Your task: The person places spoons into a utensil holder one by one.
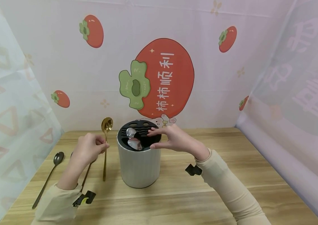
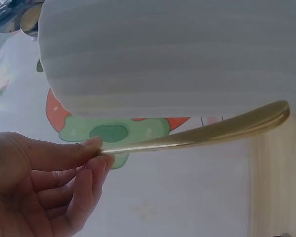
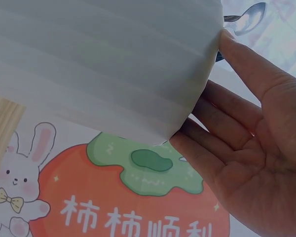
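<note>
My left hand (image 1: 87, 148) pinches a gold spoon (image 1: 105, 159) by its handle between thumb and fingers, the bowl up and the handle end down. It stands just left of a white ribbed utensil holder (image 1: 139, 170) with a black slotted top (image 1: 123, 140). Two silver spoons (image 1: 131, 132) stick out of the holder, bowls up. At the holder's right rim is my right hand (image 1: 175, 139), thumb at the front edge and fingers spread over the top. In the right wrist view, these fingers (image 3: 207, 163) lie close along the rim, holding no spoon.
A dark spoon (image 1: 58, 158) lies on the wooden table (image 1: 192, 200) at the far left. Another dark handle (image 1: 87, 176) shows beside my left forearm, partly hidden by it. Behind the table hangs a printed cloth (image 1: 164, 78), with cloth on both sides too.
</note>
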Motion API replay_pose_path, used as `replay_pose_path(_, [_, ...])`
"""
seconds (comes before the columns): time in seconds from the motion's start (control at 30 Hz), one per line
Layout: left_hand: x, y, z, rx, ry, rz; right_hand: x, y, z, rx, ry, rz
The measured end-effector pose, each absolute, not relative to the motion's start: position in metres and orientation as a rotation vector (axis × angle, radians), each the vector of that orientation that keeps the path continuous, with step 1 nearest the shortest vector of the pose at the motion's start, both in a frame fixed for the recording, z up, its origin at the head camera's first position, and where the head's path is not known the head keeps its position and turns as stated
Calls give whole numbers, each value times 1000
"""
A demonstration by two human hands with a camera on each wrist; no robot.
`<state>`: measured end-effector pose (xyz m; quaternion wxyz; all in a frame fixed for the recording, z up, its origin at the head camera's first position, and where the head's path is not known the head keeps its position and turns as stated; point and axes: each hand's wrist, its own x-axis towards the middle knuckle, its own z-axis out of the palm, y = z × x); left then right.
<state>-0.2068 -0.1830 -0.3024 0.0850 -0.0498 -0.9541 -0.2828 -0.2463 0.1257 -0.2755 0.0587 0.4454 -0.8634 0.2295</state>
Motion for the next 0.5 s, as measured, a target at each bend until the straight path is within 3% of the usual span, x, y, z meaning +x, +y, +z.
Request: replay_pose_path(0.5, [-198,-175,-284,-214,-2708,-846,-244,125,-274,1350,-2613,690])
